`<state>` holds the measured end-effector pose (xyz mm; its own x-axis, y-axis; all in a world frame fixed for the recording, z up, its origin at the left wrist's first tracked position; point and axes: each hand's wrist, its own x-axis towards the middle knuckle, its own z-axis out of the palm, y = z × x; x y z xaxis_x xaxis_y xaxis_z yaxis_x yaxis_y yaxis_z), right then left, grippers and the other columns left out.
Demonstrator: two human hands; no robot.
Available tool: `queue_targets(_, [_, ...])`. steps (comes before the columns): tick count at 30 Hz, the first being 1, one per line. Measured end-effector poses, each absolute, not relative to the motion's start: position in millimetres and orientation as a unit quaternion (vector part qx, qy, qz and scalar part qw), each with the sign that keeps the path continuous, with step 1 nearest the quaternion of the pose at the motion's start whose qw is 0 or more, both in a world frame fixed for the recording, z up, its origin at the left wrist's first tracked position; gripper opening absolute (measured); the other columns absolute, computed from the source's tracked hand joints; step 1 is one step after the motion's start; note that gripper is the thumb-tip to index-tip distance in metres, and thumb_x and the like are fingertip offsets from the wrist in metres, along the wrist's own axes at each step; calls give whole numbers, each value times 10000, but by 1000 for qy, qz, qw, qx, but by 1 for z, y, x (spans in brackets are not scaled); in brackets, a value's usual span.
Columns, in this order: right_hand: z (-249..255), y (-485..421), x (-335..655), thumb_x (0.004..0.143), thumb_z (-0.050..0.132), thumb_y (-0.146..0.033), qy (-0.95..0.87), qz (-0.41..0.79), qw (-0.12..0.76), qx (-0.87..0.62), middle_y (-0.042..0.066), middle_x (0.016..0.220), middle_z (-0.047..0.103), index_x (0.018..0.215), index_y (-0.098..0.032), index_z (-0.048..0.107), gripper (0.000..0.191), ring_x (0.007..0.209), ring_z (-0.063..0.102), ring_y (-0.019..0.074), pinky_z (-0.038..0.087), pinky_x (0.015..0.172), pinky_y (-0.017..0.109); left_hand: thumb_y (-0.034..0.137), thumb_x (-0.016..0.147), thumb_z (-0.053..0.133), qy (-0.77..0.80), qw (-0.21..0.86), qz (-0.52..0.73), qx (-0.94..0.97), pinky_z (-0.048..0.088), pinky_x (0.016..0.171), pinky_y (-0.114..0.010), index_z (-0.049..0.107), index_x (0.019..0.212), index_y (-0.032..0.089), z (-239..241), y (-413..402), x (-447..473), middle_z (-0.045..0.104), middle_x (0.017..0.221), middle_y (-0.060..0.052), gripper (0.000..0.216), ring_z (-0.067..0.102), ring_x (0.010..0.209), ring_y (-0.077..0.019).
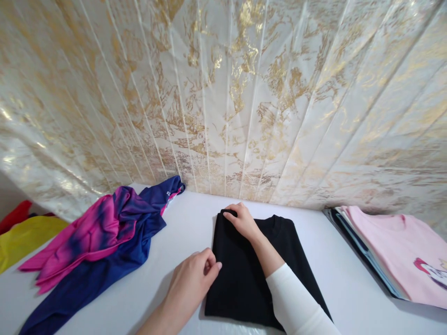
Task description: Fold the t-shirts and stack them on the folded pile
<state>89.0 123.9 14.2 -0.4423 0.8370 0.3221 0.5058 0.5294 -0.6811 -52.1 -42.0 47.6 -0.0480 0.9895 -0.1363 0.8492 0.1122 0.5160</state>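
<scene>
A folded black shirt (240,284) lies flat on the white table, its collar toward the back. My right hand (242,222) reaches across it and pinches the cloth at the far left corner, thumb toward me. Beside the shirt's left edge is my left hand (193,281), with curled fingers and the thumb tip close to or touching that edge. No cloth shows inside the left fingers. The white right sleeve (296,298) hides part of the shirt's right side.
On the left lies a crumpled pink and navy garment (115,223). Yellow cloth (31,237) and red cloth (16,216) are at the far left. A folded stack topped by a pink shirt (391,246) sits at right. Behind the table (195,209) hangs a gold-patterned curtain (226,102).
</scene>
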Motion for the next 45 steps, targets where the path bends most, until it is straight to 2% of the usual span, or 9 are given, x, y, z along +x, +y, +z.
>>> queue_targets(9, [9, 123, 88, 841, 534, -224, -804, 301, 357, -368, 34, 1059, 666, 1064, -224, 620, 239, 980, 621, 169, 423, 917, 330, 147, 796, 539, 728, 176, 100, 655, 276, 562, -230, 471, 685, 212, 51, -42, -49, 534, 652, 49, 146, 533, 607, -132])
queue_targets(16, [14, 112, 76, 805, 619, -164, -848, 208, 307, -378, 34, 1027, 644, 1025, -263, 635, 242, 1027, 519, 228, 344, 918, 409, 89, 775, 538, 716, 187, 79, 668, 379, 640, -220, 497, 1017, 230, 55, -46, -46, 568, 711, 49, 284, 603, 715, -154])
queue_targets(20, [10, 113, 71, 816, 652, -243, -855, 148, 282, -409, 71, 1056, 614, 1042, -238, 626, 228, 1015, 484, 255, 337, 888, 413, 57, 735, 514, 686, 108, 95, 713, 429, 869, -310, 541, 1105, 209, 51, -50, -46, 604, 1083, -57, 401, 571, 1040, -212])
queue_targets(23, [5, 114, 69, 833, 647, -313, -852, 127, 269, -431, 78, 1025, 609, 1012, -227, 633, 199, 975, 495, 253, 357, 871, 404, 65, 767, 481, 650, 45, 95, 753, 380, 998, -427, 511, 1260, 181, 38, -54, -41, 446, 1404, -120, 507, 433, 1268, -272])
queue_targets(26, [1, 115, 69, 830, 648, -373, -844, 118, 264, -451, 82, 1018, 603, 974, -219, 638, 211, 971, 500, 253, 376, 860, 394, 196, 871, 454, 601, 36, 90, 793, 331, 1053, -491, 412, 1386, 137, 23, -59, -32, 312, 1503, -142, 521, 311, 1364, -299])
queue_targets(31, [12, 122, 85, 865, 590, -411, -823, 111, 260, -492, 106, 1057, 616, 972, -202, 629, 238, 1012, 527, 271, 385, 863, 415, 276, 920, 424, 558, 46, 87, 824, 289, 1089, -499, 284, 1462, 152, 18, -56, -30, 260, 1517, -107, 573, 244, 1396, -273])
queue_targets(36, [42, 105, 140, 963, 393, -363, -816, 116, 257, -505, 102, 1176, 632, 1158, -214, 555, 294, 1128, 555, 243, 384, 921, 427, 270, 896, 484, 566, 69, 79, 818, 249, 1102, -475, 338, 1437, 160, 38, -38, -35, 253, 1529, -106, 571, 238, 1398, -275])
queue_targets(40, [41, 62, 186, 898, 485, -308, -825, 100, 210, -515, 120, 1368, 521, 1268, -217, 515, 382, 1301, 431, 274, 352, 1003, 473, 159, 915, 419, 674, 56, 143, 722, 332, 1016, -392, 443, 1334, 140, 49, -3, -34, 498, 1369, -124, 421, 454, 1250, -238])
queue_targets(45, [25, 17, 199, 915, 437, -460, -829, 89, 159, -529, 92, 1509, 329, 1407, -220, 411, 547, 1411, 233, 262, 280, 1100, 498, 202, 921, 480, 737, 84, 150, 654, 411, 852, -311, 513, 1179, 142, 50, 41, -35, 667, 1061, -106, 267, 605, 1017, -231])
